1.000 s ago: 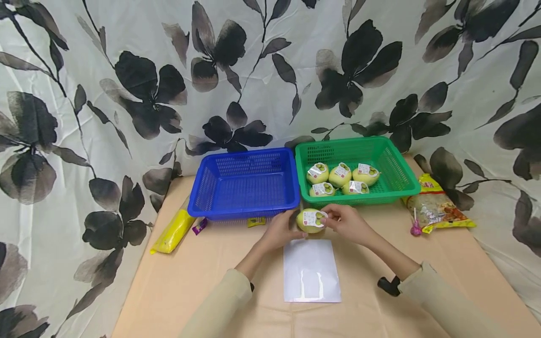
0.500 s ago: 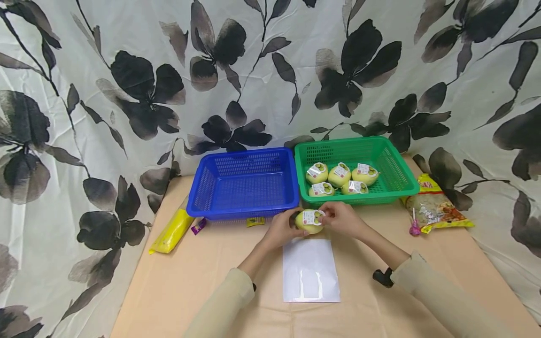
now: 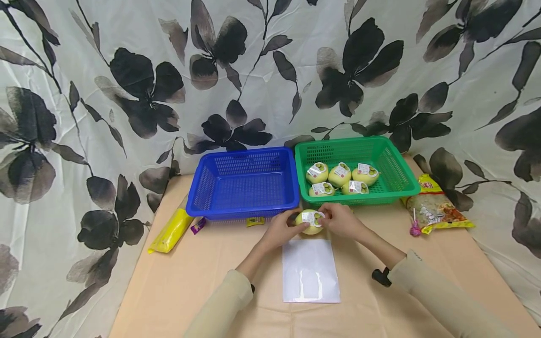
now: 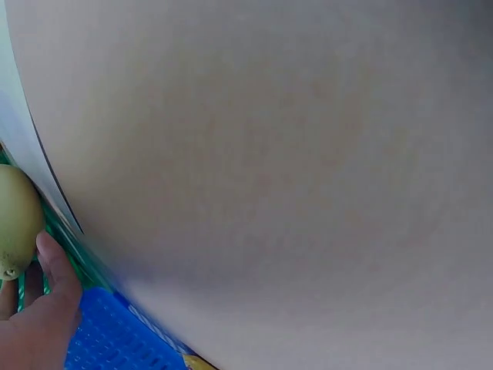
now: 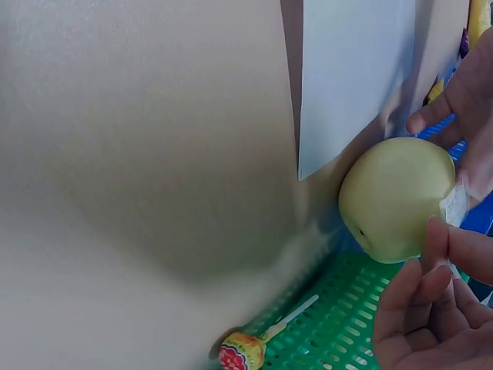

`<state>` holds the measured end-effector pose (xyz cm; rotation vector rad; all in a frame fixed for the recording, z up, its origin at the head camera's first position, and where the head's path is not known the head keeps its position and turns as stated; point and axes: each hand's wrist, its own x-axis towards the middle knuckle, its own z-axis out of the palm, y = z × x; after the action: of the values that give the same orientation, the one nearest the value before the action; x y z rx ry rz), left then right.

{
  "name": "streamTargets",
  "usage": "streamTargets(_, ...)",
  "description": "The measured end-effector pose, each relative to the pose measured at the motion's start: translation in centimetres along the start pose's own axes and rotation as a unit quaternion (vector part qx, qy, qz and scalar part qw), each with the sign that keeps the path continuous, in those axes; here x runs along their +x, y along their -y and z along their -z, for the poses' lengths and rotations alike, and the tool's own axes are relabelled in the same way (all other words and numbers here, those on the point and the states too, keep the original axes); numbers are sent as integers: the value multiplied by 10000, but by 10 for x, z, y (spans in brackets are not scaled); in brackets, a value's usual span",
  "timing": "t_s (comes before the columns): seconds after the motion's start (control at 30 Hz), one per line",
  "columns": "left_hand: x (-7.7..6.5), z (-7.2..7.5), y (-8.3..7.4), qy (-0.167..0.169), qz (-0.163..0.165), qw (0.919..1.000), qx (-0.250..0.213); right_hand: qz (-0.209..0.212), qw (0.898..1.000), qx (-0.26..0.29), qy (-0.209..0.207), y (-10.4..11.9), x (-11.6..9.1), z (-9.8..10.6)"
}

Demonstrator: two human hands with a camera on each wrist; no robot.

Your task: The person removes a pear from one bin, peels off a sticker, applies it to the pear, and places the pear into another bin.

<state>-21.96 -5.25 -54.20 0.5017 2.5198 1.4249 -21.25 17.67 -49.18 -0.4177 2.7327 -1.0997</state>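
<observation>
A pale yellow-green fruit like a pear (image 3: 313,230) is between my two hands, in front of the baskets. A white and green label sticker (image 3: 310,218) is on its upper face. My left hand (image 3: 284,229) grips it from the left, thumb at the near side. With thumb and forefinger, my right hand (image 3: 343,218) pinches the label's right edge, which in the right wrist view stands partly off the fruit (image 5: 397,200). The left wrist view catches only part of the pear (image 4: 19,216) and the left fingers. Below lies a white sheet (image 3: 311,277).
A blue basket (image 3: 249,211) stands behind left, a green basket (image 3: 397,190) with several labelled pears behind right. A yellow packet (image 3: 172,231) and small purple wrapped sweet (image 3: 198,226) lie left. A food bag (image 3: 439,209) and pink lollipop (image 3: 415,229) lie right.
The left thumb has moved up onto the pear's near face by the label. The right fingers have shifted slightly left and keep their pinch at the label edge.
</observation>
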Motion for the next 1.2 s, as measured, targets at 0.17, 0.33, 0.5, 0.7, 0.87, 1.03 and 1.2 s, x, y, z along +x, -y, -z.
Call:
streamTargets(0.17, 1, 1, 0, 91, -52, 9999, -24, 23, 9997, -211, 91, -2, 0, 0)
streamTargets(0.33, 2, 3, 0, 168, -197, 9996, -116, 54, 9995, -220, 212, -2, 0, 1)
streamTargets(0.5, 2, 5, 1, 221, -173, 9994, -178, 45, 9992, -234, 331, -6, 2, 2)
streamTargets(0.7, 3, 6, 2, 284, -175, 9990, -300, -122, 9984, -195, 508, -14, 3, 5)
streamTargets(0.87, 4, 6, 2, 326, -134, 9983, -464, -129, 9983, 107, 556, -21, 3, 8)
streamTargets(1.03, 4, 6, 2, 292, -26, 9990, -347, 143, 9991, -254, 306, -23, 4, 10)
streamTargets(1.2, 3, 6, 4, 297, 14, 9990, -327, 524, 9964, -598, 305, -12, 0, 4)
